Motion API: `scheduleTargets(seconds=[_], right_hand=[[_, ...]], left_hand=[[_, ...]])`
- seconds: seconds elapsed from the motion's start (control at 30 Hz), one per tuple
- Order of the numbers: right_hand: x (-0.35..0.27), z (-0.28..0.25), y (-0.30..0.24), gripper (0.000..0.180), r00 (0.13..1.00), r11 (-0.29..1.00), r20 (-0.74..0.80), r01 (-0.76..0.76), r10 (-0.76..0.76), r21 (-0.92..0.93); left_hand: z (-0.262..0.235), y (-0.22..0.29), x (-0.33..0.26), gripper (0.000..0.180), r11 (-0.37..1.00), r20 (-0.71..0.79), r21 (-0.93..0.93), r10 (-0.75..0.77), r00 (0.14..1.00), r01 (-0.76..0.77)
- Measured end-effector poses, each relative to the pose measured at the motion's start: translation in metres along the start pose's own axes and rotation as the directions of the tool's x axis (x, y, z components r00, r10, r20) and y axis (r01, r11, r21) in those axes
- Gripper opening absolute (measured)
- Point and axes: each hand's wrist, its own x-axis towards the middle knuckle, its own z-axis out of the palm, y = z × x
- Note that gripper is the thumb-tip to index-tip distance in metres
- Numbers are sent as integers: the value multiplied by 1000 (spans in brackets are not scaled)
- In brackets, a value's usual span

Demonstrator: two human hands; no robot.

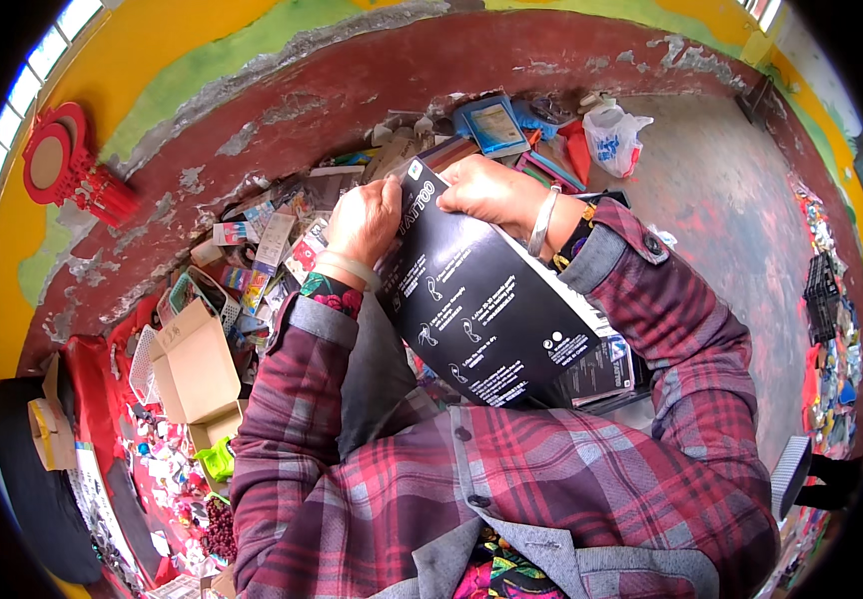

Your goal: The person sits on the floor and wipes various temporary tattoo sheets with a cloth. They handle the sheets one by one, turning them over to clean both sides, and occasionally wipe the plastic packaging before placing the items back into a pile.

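Both my hands grip the top end of a black printed sheet (481, 309), held tilted in front of my chest. White lettering and small line drawings cover the side facing me. My left hand (364, 222) pinches its upper left edge, fingers curled. At the upper right edge, my right hand (496, 192) has thumb and fingers closed on it. A pale edge shows along the sheet's right side; whether it is a second layer I cannot tell. Partly hidden beneath it, near my lap, lies another dark printed piece (601, 371).
Packets and papers (267, 240) are heaped along the red wall on the left. An open cardboard box (197, 359) stands there beside a white basket (144, 364). A blue package (494, 125) and a white plastic bag (614, 138) lie ahead. A black crate (823, 299) sits far right.
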Motion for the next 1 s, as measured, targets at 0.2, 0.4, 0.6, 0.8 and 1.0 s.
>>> scheduleTargets(seconds=[0.2, 0.4, 0.6, 0.8, 1.0], right_hand=[[13, -7, 11, 11, 999, 991, 51, 3, 4, -133], [16, -7, 13, 13, 998, 987, 61, 28, -18, -158], [19, -9, 9, 16, 1000, 976, 16, -9, 13, -217], [16, -10, 3, 10, 995, 968, 67, -55, 74, -244], [13, -9, -4, 10, 986, 960, 131, -62, 101, -273]], left_hand=[[-5, 15, 3, 35, 996, 17, 74, 39, 999, -40], [1, 8, 4, 30, 995, -90, -23, 97, 991, -99], [4, 19, 4, 28, 978, -130, 182, 126, 984, -101], [7, 10, 3, 27, 980, -155, 167, 136, 978, -110], [7, 7, 6, 24, 994, -110, -52, 93, 990, -99]])
